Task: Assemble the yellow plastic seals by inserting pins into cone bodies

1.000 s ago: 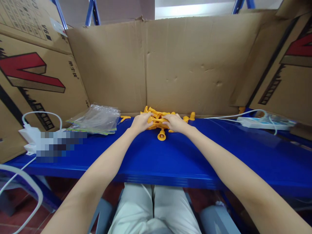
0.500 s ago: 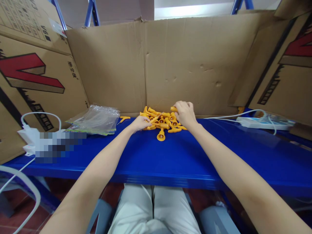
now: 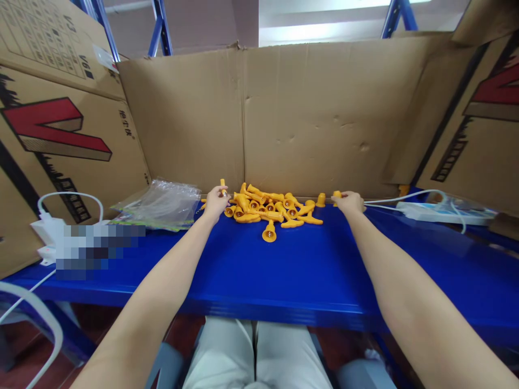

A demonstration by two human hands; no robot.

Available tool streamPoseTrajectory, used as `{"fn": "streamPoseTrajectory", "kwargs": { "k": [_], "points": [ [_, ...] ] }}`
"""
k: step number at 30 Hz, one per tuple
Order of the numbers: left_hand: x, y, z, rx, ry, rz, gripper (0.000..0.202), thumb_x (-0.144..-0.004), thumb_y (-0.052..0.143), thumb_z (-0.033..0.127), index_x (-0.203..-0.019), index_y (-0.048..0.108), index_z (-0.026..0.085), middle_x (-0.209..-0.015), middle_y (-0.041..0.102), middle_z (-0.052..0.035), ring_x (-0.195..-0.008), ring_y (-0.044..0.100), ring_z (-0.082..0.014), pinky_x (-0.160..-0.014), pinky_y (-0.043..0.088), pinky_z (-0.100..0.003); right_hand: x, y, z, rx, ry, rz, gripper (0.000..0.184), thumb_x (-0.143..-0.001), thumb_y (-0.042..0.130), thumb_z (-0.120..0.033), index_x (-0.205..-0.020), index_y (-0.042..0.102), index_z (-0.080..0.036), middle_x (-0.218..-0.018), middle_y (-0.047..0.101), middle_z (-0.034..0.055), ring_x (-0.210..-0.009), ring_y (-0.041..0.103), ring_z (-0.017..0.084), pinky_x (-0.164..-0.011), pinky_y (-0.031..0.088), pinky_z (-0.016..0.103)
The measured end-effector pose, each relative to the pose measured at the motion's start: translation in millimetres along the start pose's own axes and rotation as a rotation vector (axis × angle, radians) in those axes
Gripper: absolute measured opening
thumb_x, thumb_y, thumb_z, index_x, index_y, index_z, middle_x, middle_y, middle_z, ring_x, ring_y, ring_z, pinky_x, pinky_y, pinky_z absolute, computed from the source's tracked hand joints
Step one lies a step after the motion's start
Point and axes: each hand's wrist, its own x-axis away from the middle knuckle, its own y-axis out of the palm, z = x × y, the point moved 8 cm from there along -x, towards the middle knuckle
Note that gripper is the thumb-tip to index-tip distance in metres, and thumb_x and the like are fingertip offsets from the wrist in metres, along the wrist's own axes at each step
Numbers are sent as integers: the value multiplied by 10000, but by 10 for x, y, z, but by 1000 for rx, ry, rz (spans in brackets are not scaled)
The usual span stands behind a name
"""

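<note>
My left hand (image 3: 216, 204) is raised left of the pile, its fingers closed on a yellow T-handled corkscrew (image 3: 223, 185). Part of the corkscrew is hidden by the fingers. Off to the right, my right hand (image 3: 351, 203) pinches a yellow bell-shaped piece (image 3: 336, 195) at the back of the table. Another bell-shaped piece (image 3: 320, 200) stands upright just left of it. Between the hands lies a heap of yellow T-handles (image 3: 292, 223) and bell-shaped pieces, several with their hollow ends facing me. One bell-shaped piece (image 3: 269, 233) lies in front of the heap.
The blue table (image 3: 275, 275) is backed by a cardboard wall (image 3: 308, 119). Clear plastic bags (image 3: 162, 202) lie at the left, near a white plug and a blurred-out patch. A white power strip (image 3: 441, 212) with cables is at the right. Printed cartons (image 3: 60, 129) flank the table.
My left hand has moved left and up from the heap with the corkscrew. My right hand has moved right and down, away from the heap, with a yellow piece.
</note>
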Motion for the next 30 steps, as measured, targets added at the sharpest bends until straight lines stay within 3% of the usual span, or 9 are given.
{"fn": "streamPoseTrajectory", "kwargs": {
  "k": [3,6,11,15,18,23,30],
  "points": [
    [-39,-27,-13,48,-10,5,500,-725,568,57,-1214,528,154,-981,640,-71,-611,596,-91,-492,449,-199,-67,173,192,-43,89,-60,243,-720,697,-280,-953,699,-216,-1040,691,103,-1001,628,272,-825,484,378],
    [-118,-75,-86,111,-41,17,590,-685,545,15,-1247,496,188,-1059,616,-75,-695,619,-96,-554,505,-206,-78,337,260,-85,116,-102,280,-743,674,-243,-1017,689,-185,-1093,684,120,-1004,643,253,-795,491,320],
    [-323,-258,-247,164,-59,111,346,-789,464,133,-1116,516,237,-938,602,-26,-705,642,-96,-605,547,-216,-48,455,200,-130,15,-100,322,-755,628,-158,-1077,647,-168,-1130,673,128,-1053,629,238,-852,476,288],
    [-452,-438,-397,62,-59,251,236,-795,467,100,-993,484,227,-948,587,-26,-654,611,-75,-563,533,-204,-43,441,223,-115,-5,-83,398,-748,612,-134,-1146,609,-124,-1158,663,152,-1076,621,244,-897,470,292],
    [-547,-467,-480,-118,-35,201,236,-750,523,57,-927,497,212,-973,602,-38,-752,625,-112,-625,553,-253,-46,421,233,-42,-15,-87,308,-767,577,-133,-1066,652,-126,-1127,678,152,-1073,626,261,-907,476,312],
    [-691,-440,-415,-398,193,53,278,-601,722,62,-804,563,167,-1016,650,-98,-996,614,-216,-889,516,-392,-41,517,170,160,-99,-182,241,-770,557,-176,-955,712,-176,-1106,690,135,-1082,624,291,-891,489,371],
    [-819,-378,-506,-642,231,22,181,-546,681,24,-623,623,177,-812,659,-82,-961,628,-266,-942,473,-433,-41,666,134,256,-168,-255,326,-736,577,-253,-1027,724,-242,-1163,681,89,-1124,591,314,-946,431,472]
  ]
}}
